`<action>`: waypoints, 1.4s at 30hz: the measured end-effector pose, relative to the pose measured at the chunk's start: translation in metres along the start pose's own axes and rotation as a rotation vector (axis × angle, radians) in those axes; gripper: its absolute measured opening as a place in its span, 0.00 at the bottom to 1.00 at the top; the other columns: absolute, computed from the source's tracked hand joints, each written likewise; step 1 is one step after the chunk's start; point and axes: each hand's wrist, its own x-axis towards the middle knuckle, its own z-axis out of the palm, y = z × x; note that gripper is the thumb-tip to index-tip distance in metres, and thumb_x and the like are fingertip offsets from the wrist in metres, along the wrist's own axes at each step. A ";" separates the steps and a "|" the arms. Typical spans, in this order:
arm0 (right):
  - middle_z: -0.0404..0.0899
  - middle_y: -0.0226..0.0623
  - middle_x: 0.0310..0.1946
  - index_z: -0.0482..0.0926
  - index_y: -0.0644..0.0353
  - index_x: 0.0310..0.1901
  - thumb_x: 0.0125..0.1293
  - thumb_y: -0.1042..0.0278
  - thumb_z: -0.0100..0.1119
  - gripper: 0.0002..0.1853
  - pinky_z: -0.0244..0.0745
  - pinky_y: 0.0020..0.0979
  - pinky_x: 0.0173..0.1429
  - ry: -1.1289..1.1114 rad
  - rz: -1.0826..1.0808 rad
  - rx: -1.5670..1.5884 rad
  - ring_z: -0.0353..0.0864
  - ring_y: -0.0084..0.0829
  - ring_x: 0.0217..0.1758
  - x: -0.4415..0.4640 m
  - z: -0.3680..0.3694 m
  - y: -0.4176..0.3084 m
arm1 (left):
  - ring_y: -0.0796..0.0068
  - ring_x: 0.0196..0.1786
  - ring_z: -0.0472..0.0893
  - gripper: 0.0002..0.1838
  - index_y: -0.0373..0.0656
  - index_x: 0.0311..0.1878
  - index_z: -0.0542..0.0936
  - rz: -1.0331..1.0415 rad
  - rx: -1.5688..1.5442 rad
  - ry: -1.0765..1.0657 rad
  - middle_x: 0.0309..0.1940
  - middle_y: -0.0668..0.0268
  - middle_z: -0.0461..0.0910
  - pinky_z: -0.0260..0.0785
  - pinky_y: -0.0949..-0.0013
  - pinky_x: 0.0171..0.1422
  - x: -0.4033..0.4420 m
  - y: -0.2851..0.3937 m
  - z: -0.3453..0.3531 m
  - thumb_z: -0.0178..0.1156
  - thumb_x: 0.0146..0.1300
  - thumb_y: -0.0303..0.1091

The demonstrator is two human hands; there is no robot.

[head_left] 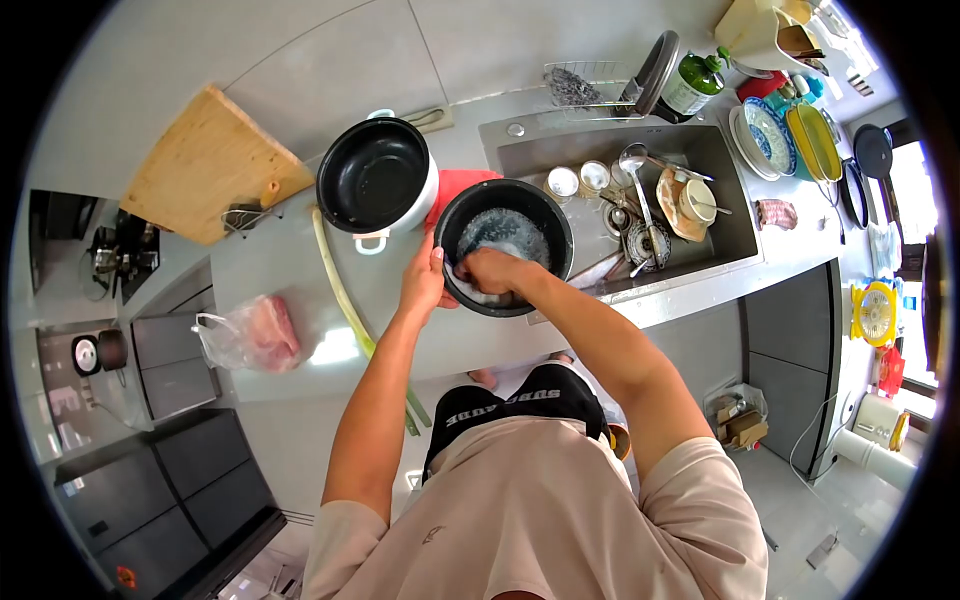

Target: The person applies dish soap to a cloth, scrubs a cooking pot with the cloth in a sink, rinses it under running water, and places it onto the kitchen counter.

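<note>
A round black pot [545, 205] with whitish, cloudy, bubbly water [505, 237] in it sits at the counter's edge beside the sink. My left hand [425, 272] grips its left rim, thumb at the edge and fingers around the outer wall. Inside the pot, my right hand [490, 272] is down in the water with its fingers curled; what they hold, if anything, is hidden. A white pot with a black inside [375, 175] stands just left. Part of a red cloth [465, 182] shows between the two pots.
The sink [740, 215] on the right holds jars, a ladle [640, 180], bowls and other dishes. A long green-white stalk [345, 295] and bagged meat [265, 335] lie on the left. Behind stand a wooden board [205, 165], a faucet [657, 72] and a green bottle [692, 85].
</note>
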 end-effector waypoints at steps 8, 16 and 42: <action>0.87 0.59 0.44 0.87 0.63 0.45 0.59 0.73 0.61 0.13 0.82 0.48 0.58 1.134 0.778 0.788 0.89 0.56 0.50 0.069 0.015 0.009 | 0.62 0.25 0.88 0.27 0.62 0.84 0.58 -0.035 -0.017 0.020 0.46 0.52 0.85 0.85 0.61 0.25 -0.004 0.004 0.004 0.41 0.86 0.42; 0.86 0.61 0.45 0.84 0.67 0.48 0.61 0.73 0.59 0.14 0.81 0.49 0.58 0.027 0.027 0.029 0.87 0.60 0.51 0.003 0.015 0.009 | 0.63 0.23 0.87 0.24 0.64 0.81 0.61 -0.009 -0.012 0.055 0.40 0.55 0.85 0.85 0.61 0.24 -0.008 0.007 0.010 0.39 0.87 0.41; 0.85 0.55 0.46 0.81 0.63 0.51 0.62 0.74 0.64 0.15 0.78 0.42 0.58 0.939 0.410 0.753 0.85 0.48 0.51 0.040 0.002 0.004 | 0.60 0.23 0.87 0.26 0.63 0.84 0.55 -0.043 -0.063 0.032 0.38 0.51 0.85 0.84 0.62 0.23 -0.005 0.007 0.014 0.38 0.87 0.42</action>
